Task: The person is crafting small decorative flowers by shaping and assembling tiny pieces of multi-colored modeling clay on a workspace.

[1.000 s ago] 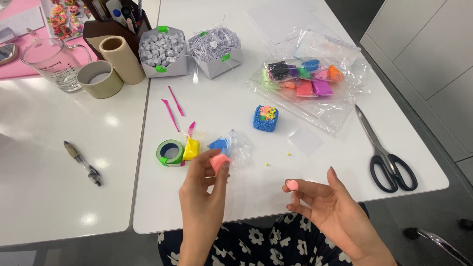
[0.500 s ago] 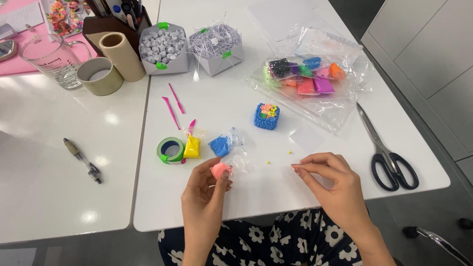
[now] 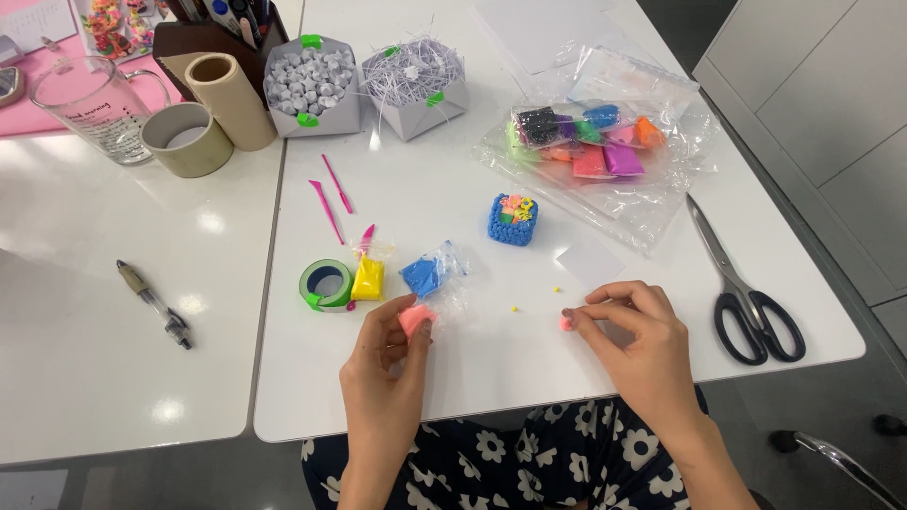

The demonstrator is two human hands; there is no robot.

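My left hand (image 3: 387,364) holds a lump of pink clay (image 3: 415,317) between thumb and fingers, just above the white table (image 3: 491,378). My right hand (image 3: 633,331) presses a small pink clay bit (image 3: 566,322) against the table with its fingertips. Close to the left hand lie a blue clay packet (image 3: 428,275), a yellow clay packet (image 3: 367,279) and a green tape roll (image 3: 324,283). A small blue clay box with coloured bits on top (image 3: 513,219) stands beyond the hands.
Black-handled scissors (image 3: 742,288) lie at the right. A clear bag of coloured clay packets (image 3: 595,151) sits at the back right. Two paper boxes (image 3: 312,85), cardboard rolls (image 3: 203,123), a glass measuring cup (image 3: 94,109), pink sticks (image 3: 331,198) and a pen (image 3: 156,304) lie around.
My right hand turned palm down and moved forward, bringing the small pink bit onto the table. My left hand lowered slightly with the pink lump.
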